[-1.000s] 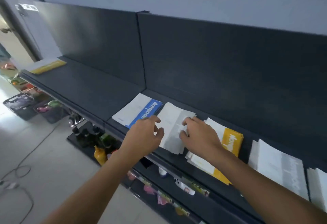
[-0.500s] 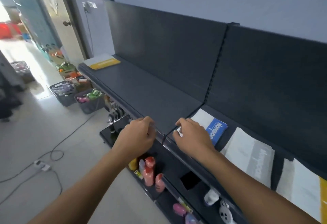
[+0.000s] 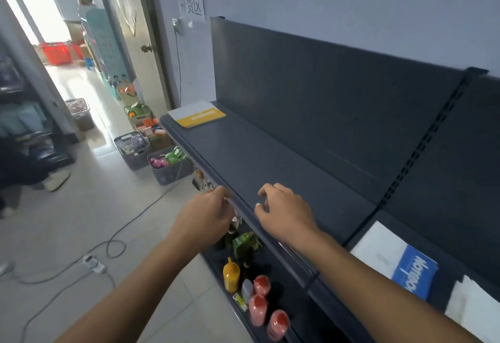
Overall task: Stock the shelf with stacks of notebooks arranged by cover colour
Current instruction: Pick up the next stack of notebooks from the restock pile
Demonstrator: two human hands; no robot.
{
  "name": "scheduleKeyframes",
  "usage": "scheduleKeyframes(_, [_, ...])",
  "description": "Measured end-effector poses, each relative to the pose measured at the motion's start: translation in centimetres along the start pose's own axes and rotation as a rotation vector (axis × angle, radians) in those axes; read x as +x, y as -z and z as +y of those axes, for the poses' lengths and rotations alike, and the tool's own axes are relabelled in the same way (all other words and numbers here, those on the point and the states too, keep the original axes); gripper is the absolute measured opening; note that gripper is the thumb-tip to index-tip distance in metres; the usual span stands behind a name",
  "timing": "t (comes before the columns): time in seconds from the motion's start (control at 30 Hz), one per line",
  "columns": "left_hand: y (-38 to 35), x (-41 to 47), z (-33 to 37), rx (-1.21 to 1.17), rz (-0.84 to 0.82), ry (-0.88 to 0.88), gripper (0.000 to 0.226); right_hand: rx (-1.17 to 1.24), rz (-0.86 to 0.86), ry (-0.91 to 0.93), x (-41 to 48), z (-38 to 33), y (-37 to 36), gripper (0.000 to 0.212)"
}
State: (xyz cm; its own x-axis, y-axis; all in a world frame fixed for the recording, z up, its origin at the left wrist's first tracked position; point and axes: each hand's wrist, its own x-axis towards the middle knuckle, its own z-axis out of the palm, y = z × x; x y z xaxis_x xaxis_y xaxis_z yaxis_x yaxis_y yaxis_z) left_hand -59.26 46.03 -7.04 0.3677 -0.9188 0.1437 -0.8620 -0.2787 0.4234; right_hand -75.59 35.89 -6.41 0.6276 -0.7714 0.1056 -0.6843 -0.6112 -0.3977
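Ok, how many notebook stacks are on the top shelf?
3: yellow stack at the far left end, blue stack at right, pale stack cut off by the right edge. More may lie out of frame.

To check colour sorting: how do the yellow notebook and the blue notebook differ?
The yellow notebook lies at the shelf's far left end, the blue notebook nearer, in the right bay. The yellow notebook's band is yellow, the blue notebook's blue. Both lie flat, part white.
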Motion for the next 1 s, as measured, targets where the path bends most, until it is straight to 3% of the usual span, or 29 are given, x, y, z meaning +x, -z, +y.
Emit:
scheduleKeyframes(0.6, [3.3,16.5,-13.8,-0.033,0.023,0.068,0.024,-0.007,-0.049,0.045,21.1,-6.0,-5.6,0.028])
scheduleKeyframes(1.0, [6.9,28.1,-28.0,-0.057,-0.050,-0.009,0.023,-0.013,-0.028,-0.100,34.4,-13.6,-11.1,0.030])
